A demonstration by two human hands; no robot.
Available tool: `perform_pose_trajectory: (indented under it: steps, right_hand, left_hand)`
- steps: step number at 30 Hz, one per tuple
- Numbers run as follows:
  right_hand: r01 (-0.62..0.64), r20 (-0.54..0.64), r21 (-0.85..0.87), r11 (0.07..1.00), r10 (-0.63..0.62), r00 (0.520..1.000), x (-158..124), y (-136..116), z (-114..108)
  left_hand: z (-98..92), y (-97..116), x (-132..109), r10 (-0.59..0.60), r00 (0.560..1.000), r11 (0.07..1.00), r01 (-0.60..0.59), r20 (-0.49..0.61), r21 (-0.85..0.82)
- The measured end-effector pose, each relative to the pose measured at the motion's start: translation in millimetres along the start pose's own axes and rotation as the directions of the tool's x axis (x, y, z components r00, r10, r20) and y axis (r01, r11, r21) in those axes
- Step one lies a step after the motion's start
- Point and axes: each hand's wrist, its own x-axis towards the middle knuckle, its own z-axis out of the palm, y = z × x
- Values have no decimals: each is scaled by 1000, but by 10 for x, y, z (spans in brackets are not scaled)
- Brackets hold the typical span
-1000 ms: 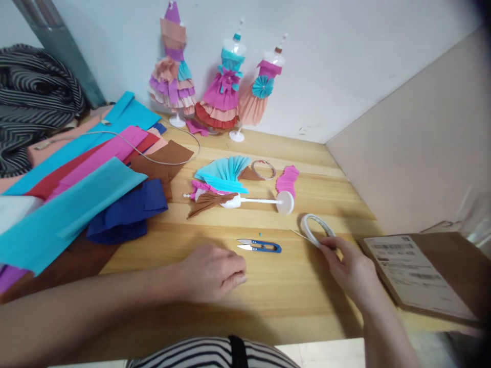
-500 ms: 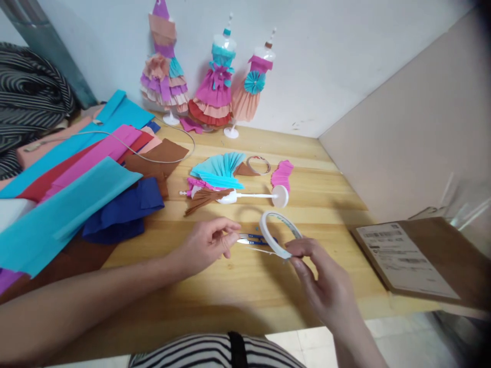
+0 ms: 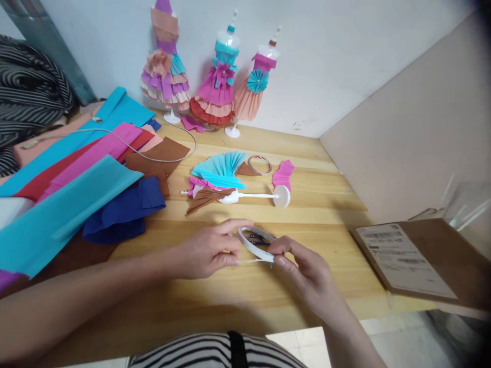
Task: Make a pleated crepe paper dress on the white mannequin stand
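My right hand (image 3: 303, 271) pinches the near edge of a white roll of tape (image 3: 255, 249), held tilted over the table. A thin loose strip of tape (image 3: 251, 261) runs from the roll to my left hand (image 3: 217, 250), whose thumb and fingers are closed on its end. Behind the roll lie small blue-handled scissors or snips (image 3: 258, 237), partly hidden by it. Beyond my hands a small mannequin stand (image 3: 257, 195) lies on its side, dressed in pink and brown crepe paper (image 3: 209, 199). Pleated turquoise paper (image 3: 222, 168) sits just past it.
Coloured crepe paper sheets (image 3: 76, 199) and a thin cable (image 3: 126, 145) cover the left side. Three dressed mannequins (image 3: 217, 92) stand against the wall. Another tape ring (image 3: 260, 165) and a pink paper piece (image 3: 283, 175) lie mid-table. A cardboard package (image 3: 410, 260) rests at the right edge.
The tape roll has moved left and lower in my right hand, toward my left hand. My left fingers have closed on the loose strip, which now stretches between both hands.
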Motion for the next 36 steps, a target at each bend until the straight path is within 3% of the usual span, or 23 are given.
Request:
perform_pose_trajectory:
  steps: [2, 4, 7, 9, 11, 13, 15, 19, 21, 23, 25, 28, 32, 36]
  right_hand:
    - [-33, 14, 114, 993, 32, 999, 3, 27, -5]
    - [-50, -18, 222, 974, 55, 998, 3, 84, -22]
    - [-53, -171, 279, 959, 104, 980, 17, 220, -39]
    - [-47, -188, 147, 988, 75, 979, 49, 308, -15]
    - [41, -105, -79, 996, -49, 993, 91, 364, 38]
    - [154, -20, -277, 948, -166, 986, 125, 384, 101]
    - [183, 11, -407, 895, -196, 981, 132, 382, 140]
    - [-25, -124, -446, 895, -35, 992, 37, 399, 65]
    - [-195, -189, -302, 933, 142, 972, -61, 410, -41]
    - [-362, -157, 18, 932, 360, 920, -173, 384, -143]
    - [-403, -70, 389, 828, 463, 884, -275, 293, -186]
    - [-378, 69, 713, 591, 477, 876, -351, 53, -79]
    - [-514, 386, 806, 293, 398, 832, -282, -234, 252]
    - [-560, 502, 816, 143, 303, 810, -148, -325, 439]
  left_hand:
    - [-10, -9, -7, -32, 993, 985, 50, 110, -162]
    - [-13, -17, -16, -113, 977, 918, 172, 179, -358]
    - [-6, -11, -28, -211, 949, 697, 314, 235, -645]
    - [8, 4, -32, -243, 939, 557, 340, 242, -758]
    - [29, 19, -33, -272, 934, 459, 338, 232, -822]
    - [48, 20, -35, -289, 935, 401, 315, 208, -860]
    - [59, 2, -41, -298, 938, 367, 285, 179, -886]
    - [53, -69, -50, -315, 940, 311, 229, 128, -923]
    - [43, -98, -44, -317, 942, 288, 203, 107, -936]
    - [37, -114, -31, -319, 944, 272, 182, 90, -945]
    - [40, -126, -17, -312, 947, 262, 168, 81, -950]
    - [62, -148, -9, -272, 960, 252, 143, 72, -957]
    - [102, -175, -23, -247, 968, 265, 119, 52, -957]
    - [118, -177, -30, -237, 970, 276, 122, 56, -953]
